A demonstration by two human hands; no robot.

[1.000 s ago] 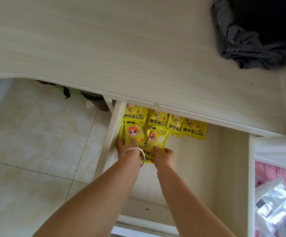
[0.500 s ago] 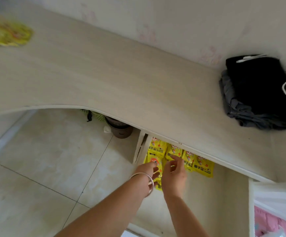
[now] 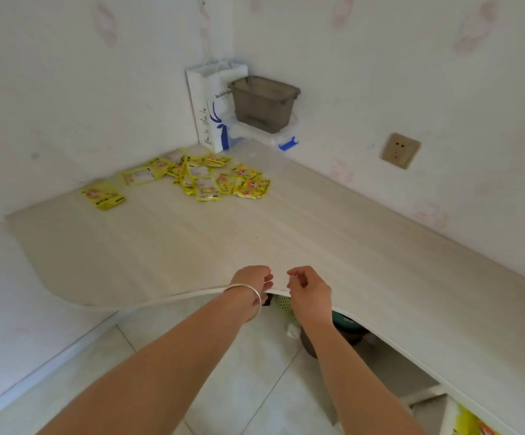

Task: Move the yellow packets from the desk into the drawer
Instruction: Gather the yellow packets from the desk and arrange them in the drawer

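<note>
Pale desk [image 3: 192,246], left hand [image 3: 252,279], right hand [image 3: 309,288], both loosely curled, empty

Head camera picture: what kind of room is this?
Probably a bedroom or study corner at home: a curved desk against wallpapered walls, a wall socket, and a paper shopping bag in the corner.

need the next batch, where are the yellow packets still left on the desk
In the head view the yellow packets lie scattered at the far left corner of the desk, just in front of the white paper bag by the wall.
</note>
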